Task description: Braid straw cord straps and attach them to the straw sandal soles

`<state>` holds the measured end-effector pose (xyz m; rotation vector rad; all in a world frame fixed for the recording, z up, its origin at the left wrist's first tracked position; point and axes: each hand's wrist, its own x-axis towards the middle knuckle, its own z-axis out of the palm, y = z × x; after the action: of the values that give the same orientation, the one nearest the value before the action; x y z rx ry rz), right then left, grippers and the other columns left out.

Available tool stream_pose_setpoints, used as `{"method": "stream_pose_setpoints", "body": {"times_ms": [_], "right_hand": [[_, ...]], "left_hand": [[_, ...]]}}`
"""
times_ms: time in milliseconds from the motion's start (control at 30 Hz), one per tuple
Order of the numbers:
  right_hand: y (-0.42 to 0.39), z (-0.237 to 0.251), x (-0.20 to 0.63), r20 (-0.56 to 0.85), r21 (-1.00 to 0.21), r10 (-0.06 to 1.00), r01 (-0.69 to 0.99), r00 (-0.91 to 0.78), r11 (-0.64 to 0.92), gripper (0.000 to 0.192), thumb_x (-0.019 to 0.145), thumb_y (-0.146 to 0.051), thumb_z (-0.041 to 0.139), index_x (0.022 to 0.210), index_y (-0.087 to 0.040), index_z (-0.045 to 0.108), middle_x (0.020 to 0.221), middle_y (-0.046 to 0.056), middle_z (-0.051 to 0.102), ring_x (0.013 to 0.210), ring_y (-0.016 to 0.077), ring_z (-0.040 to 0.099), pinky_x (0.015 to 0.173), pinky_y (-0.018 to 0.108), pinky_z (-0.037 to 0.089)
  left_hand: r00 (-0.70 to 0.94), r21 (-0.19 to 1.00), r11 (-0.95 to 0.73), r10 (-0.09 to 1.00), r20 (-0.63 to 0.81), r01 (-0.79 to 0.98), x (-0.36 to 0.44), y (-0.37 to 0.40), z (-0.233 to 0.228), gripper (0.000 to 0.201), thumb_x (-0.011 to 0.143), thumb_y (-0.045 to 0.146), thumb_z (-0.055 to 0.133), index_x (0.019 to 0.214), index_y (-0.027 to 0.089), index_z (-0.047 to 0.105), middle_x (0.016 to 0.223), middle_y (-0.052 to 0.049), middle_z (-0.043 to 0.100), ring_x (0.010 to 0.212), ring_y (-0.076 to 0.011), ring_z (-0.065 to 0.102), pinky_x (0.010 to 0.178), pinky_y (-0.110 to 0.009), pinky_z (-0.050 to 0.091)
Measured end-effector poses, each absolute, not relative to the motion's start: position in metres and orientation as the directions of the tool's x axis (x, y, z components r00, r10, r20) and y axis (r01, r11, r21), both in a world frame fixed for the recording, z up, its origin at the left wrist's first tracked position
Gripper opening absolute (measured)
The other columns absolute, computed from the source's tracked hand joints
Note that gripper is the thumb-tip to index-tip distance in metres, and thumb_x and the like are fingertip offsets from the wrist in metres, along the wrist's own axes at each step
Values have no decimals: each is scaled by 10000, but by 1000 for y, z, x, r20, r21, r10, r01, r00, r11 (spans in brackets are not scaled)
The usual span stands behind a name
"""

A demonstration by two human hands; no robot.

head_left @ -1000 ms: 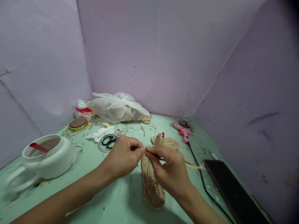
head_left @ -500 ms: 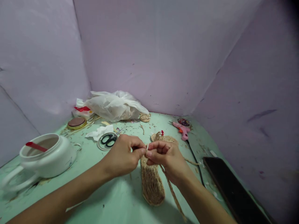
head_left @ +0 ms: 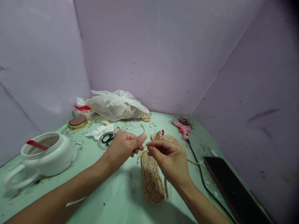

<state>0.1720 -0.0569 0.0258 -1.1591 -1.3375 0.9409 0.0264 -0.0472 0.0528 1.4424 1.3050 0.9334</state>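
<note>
Woven sole (head_left: 151,179) lying flat, long axis running away, both hands above its far end

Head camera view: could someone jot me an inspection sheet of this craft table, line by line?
Surface: green table, strewn with fibre scraps.
Job's things: woven straw sole; second sole with a red bit behind it; thin straw cord.
Clutter: white pot, scissors, plastic bag, round tin, tissue, dark phone.
Grips: left hand fisted, thumb out; right hand pinching cord.
Cables: black lead from pink glue gun.
Surroundings: lilac walls.
</note>
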Motion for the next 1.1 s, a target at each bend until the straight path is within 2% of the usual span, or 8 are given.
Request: {"method": "stream_pose_setpoints", "body": {"times_ms": [167,333,500,600,700,900,1000,1100], "right_hand": [[-59,24,168,269,-949,961,186,61,254,67,651,-180,639,676,-161,698,558,17,666,504,131,598,473,238,469],[-58,27,165,101,-988,989,-103,108,112,54,579,-173,703,624,-160,676,509,-4,651,489,127,611,512,246,498],[-57,27,167,102,-946,995,-309,8,99,106,541,-150,731,598,-169,643,500,-32,627,473,100,585,507,227,480],[-56,31,171,71,-931,996,-363,-45,50,154,511,-140,749,608,-166,633,502,-40,621,464,89,575,495,212,475],[-53,35,177,-89,-895,980,-418,-176,-156,231,478,-153,775,657,-159,629,513,-35,632,456,83,573,517,226,506],[-51,35,180,-272,-849,884,-337,-379,-406,242,486,-216,790,630,-126,618,486,-35,610,358,38,483,442,208,504],[-53,31,175,-219,-901,921,-296,-323,-318,234,538,-269,772,620,-129,604,508,-20,627,380,58,531,428,191,488],[-56,29,171,-55,-974,982,-206,-181,-93,173,618,-270,730,649,-135,626,519,-21,627,436,76,574,466,191,494]], "left_hand": [[129,980,73,987,-98,184,33,-51,50,199,592,313,570,485,146,559,436,35,463,444,-87,391,464,-225,310],[117,961,-6,993,-27,275,37,-56,52,169,608,275,548,511,140,575,435,49,435,454,-75,354,458,-211,288],[198,899,-161,977,86,407,33,-57,56,200,687,262,521,569,136,623,500,14,538,506,-95,426,496,-219,340],[278,812,-329,937,214,483,28,-56,56,181,718,204,513,600,142,636,579,-4,609,574,-111,507,568,-227,384],[396,694,-516,851,346,502,24,-52,56,176,735,166,514,601,149,626,602,-6,619,588,-112,525,648,-254,401],[615,286,-822,561,555,492,15,-45,51,193,728,74,452,650,161,605,605,-6,586,582,-110,496,846,-341,365],[571,245,-839,517,638,486,15,-45,47,178,708,71,454,608,160,572,576,-9,569,563,-111,479,816,-334,387],[453,338,-791,581,676,510,18,-46,45,164,711,88,475,577,160,538,549,-6,552,553,-113,466,744,-316,403]]}}
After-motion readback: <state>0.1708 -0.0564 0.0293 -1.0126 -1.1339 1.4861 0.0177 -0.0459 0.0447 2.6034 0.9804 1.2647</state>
